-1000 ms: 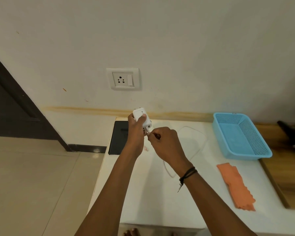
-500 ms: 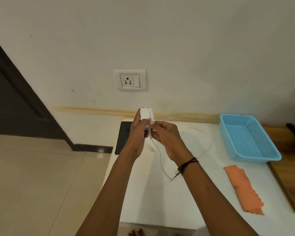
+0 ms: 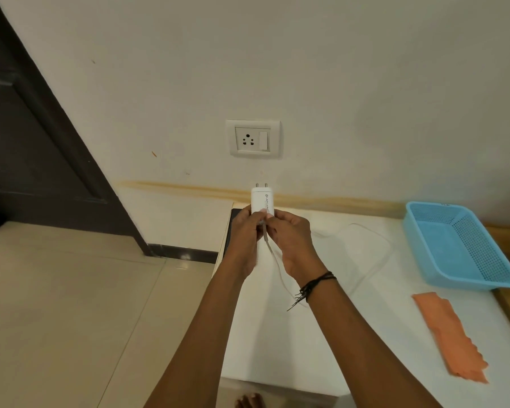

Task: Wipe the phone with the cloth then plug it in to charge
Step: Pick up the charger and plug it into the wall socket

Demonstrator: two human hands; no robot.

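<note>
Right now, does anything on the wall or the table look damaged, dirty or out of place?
Nothing looks broken. A yellow-brown stain runs along the wall below the socket, like an old spill. The orange cloth lies with a wavy, uneven edge on the table. The left hand holds the charger; the right hand pinches its cable.

left hand (image 3: 243, 234) curled, right hand (image 3: 292, 237) pinching
</note>
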